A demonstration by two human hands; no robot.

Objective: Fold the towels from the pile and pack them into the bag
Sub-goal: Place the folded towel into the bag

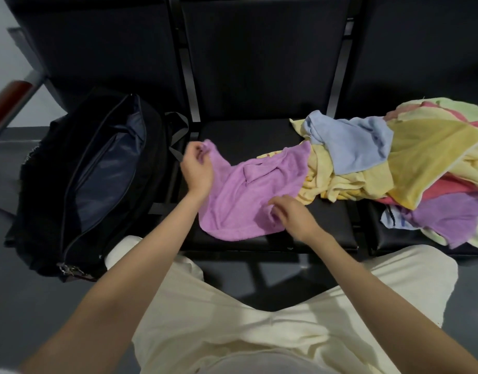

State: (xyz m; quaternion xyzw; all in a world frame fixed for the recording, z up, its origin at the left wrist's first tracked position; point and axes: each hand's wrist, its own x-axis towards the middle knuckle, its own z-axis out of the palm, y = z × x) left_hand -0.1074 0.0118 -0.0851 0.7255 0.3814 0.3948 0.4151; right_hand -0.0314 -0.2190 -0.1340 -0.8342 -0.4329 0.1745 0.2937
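Note:
A purple towel (240,195) lies crumpled on the middle black seat (246,133). My left hand (197,171) pinches its far left corner, lifted a little off the seat. My right hand (291,214) grips the near right edge of the same towel. The pile of towels (410,160), blue, yellow, pink, green and purple, spreads over the seats to the right and touches the purple towel. A black bag (97,174) with a dark blue lining stands unzipped on the left seat, next to my left hand.
The seats form one black bench with tall backrests (259,55) behind. A bag strap (178,130) lies between the bag and the middle seat. My legs in pale trousers (259,306) are close to the bench's front edge. Grey floor lies at the left.

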